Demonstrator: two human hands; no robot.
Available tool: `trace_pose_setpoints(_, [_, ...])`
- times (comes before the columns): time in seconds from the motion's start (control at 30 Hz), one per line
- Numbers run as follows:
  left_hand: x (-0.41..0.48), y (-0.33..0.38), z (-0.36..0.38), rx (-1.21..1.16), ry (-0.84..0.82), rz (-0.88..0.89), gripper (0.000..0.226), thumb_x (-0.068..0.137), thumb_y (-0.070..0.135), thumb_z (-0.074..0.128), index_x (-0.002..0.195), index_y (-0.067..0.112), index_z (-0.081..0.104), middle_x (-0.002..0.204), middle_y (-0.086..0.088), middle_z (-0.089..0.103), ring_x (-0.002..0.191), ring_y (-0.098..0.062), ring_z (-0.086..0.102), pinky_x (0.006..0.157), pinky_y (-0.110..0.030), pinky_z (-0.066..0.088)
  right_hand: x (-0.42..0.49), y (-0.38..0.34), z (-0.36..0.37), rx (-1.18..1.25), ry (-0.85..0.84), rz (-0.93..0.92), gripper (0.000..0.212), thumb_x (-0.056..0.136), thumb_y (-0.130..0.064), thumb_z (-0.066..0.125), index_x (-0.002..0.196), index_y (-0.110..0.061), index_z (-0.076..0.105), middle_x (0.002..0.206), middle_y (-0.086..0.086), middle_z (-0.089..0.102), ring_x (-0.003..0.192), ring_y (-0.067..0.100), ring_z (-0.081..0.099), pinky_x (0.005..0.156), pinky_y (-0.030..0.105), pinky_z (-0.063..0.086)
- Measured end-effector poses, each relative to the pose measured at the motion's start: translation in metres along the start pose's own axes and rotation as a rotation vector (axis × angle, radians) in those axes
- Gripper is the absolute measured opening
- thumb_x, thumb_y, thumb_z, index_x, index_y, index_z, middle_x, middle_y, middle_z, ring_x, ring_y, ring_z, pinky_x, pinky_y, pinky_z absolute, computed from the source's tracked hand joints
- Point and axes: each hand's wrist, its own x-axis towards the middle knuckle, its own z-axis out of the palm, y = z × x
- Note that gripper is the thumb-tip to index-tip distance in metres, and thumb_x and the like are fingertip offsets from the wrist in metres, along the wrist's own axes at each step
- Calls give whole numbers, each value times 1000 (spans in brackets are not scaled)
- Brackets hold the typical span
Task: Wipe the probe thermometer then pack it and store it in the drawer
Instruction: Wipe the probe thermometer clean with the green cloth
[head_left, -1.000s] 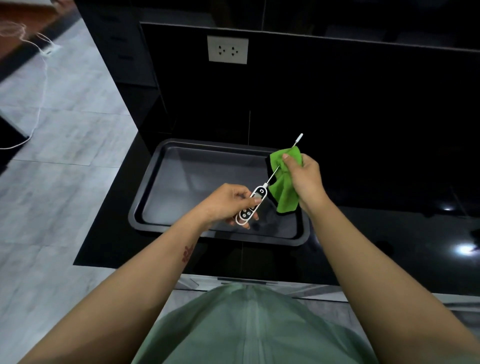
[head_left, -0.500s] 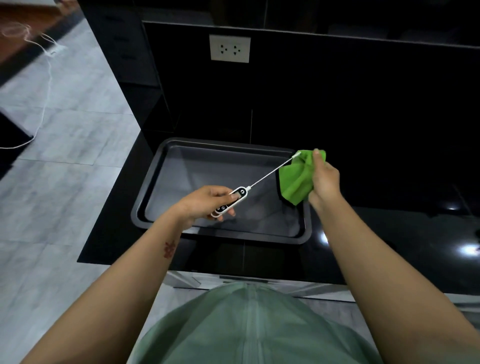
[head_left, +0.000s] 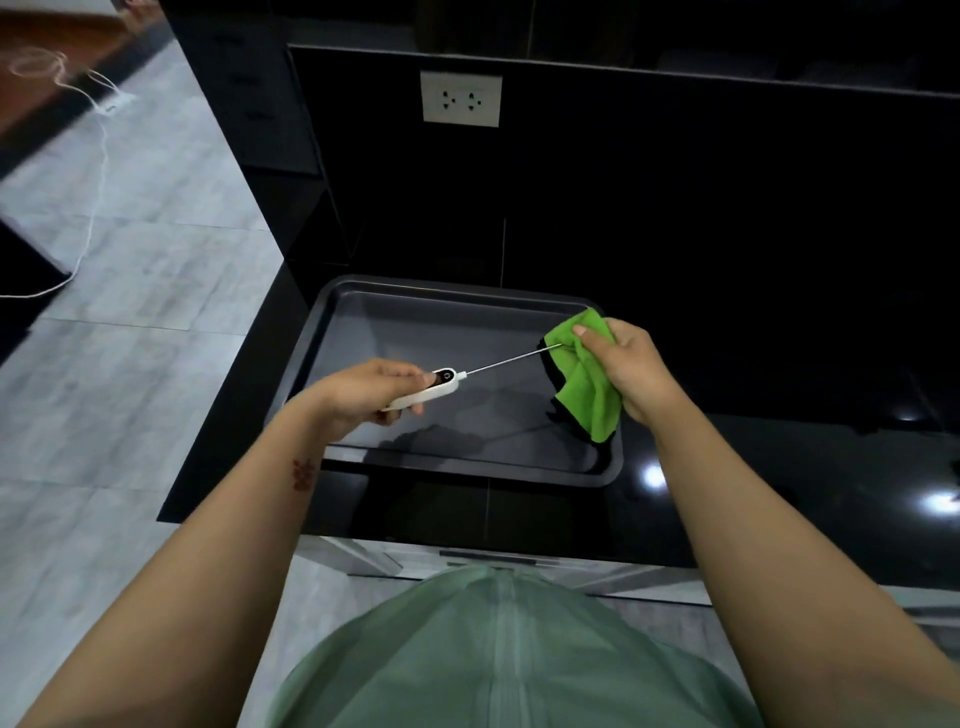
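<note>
My left hand (head_left: 371, 392) grips the white handle of the probe thermometer (head_left: 441, 384), held above the dark metal tray (head_left: 363, 312). Its thin metal probe runs up and to the right, and its tip disappears into a green cloth (head_left: 587, 384). My right hand (head_left: 623, 366) pinches that cloth around the probe tip, thumb on top, over the tray's right side. The rest of the cloth hangs down below my right hand.
The tray sits on a glossy black counter (head_left: 779, 493) whose left edge drops to a grey tiled floor (head_left: 130, 364). A white wall socket (head_left: 461, 98) is on the black back panel. A white cable (head_left: 93, 171) lies on the floor at far left.
My left hand drew the thermometer handle to the left and turned it flatter, so the cloth slid from the probe's base out to its tip. My right hand shifted right.
</note>
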Motion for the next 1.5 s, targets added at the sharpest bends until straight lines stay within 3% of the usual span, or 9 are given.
trace_pose_setpoints(0.07, [0, -2, -4, -59, -96, -58, 33, 99, 29, 51, 112, 2, 64, 76, -3, 62, 56, -13, 43, 57, -22, 38, -1, -4, -2, 23, -40, -11, 9, 94, -19, 62, 89, -14, 67, 80, 3, 71, 68, 11, 68, 67, 27, 55])
trace_pose_setpoints(0.13, [-2, 0, -1, -99, -234, -92, 28, 95, 30, 54, 106, 6, 63, 81, -8, 66, 58, -15, 53, 56, -22, 45, -1, -7, -1, 96, -48, -21, 8, 94, -18, 61, 93, -14, 68, 82, 2, 73, 70, 12, 70, 67, 26, 56])
trace_pose_setpoints(0.27, [-5, 11, 19, -73, -433, -115, 11, 96, 24, 55, 96, 13, 54, 100, -18, 73, 79, -24, 73, 67, -28, 57, -1, -12, 5, 228, 9, -24, 10, 96, -20, 60, 93, -15, 68, 79, 1, 73, 71, 13, 70, 66, 27, 56])
trace_pose_setpoints(0.6, [6, 21, 57, -107, -293, -41, 15, 94, 19, 61, 104, 10, 54, 104, -25, 72, 92, -36, 70, 73, -36, 59, 1, -11, 15, 334, 152, -31, 18, 96, -25, 58, 88, -10, 65, 77, 7, 66, 65, 14, 64, 66, 29, 54])
trace_pose_setpoints(0.8, [5, 19, 67, -163, -369, -19, 13, 95, 22, 59, 105, 14, 54, 108, -21, 72, 100, -37, 68, 89, -46, 54, 3, -8, 16, 479, 191, -16, 25, 101, -30, 49, 105, -9, 63, 85, 4, 67, 75, 14, 64, 76, 30, 53])
trace_pose_setpoints(0.93, [4, 21, 66, -176, -407, -17, 14, 95, 22, 59, 106, 14, 52, 109, -21, 71, 101, -37, 68, 86, -45, 55, 5, -10, 17, 524, 240, -14, 24, 102, -33, 46, 108, -14, 62, 90, 3, 67, 82, 15, 65, 86, 35, 53])
trace_pose_setpoints(1.1, [3, 19, 62, -171, -382, -7, 14, 95, 21, 59, 105, 14, 51, 108, -22, 71, 99, -37, 69, 85, -44, 55, 13, -14, 9, 515, 239, -6, 23, 101, -31, 48, 104, -14, 62, 87, 5, 68, 75, 16, 67, 79, 36, 55])
trace_pose_setpoints(1.3, [5, 22, 69, -179, -337, 3, 9, 96, 21, 58, 99, 16, 52, 105, -24, 71, 86, -33, 71, 78, -39, 58, 9, -10, 21, 555, 213, 93, 27, 99, -36, 51, 106, -13, 65, 92, 7, 70, 81, 20, 68, 82, 38, 56])
trace_pose_setpoints(1.5, [2, 23, 68, -182, -385, 2, 17, 96, 23, 58, 108, 13, 50, 107, -22, 71, 97, -36, 69, 82, -41, 57, 10, -9, 15, 711, 367, 125, 26, 101, -38, 47, 109, -19, 62, 101, 5, 70, 89, 19, 69, 81, 35, 57])
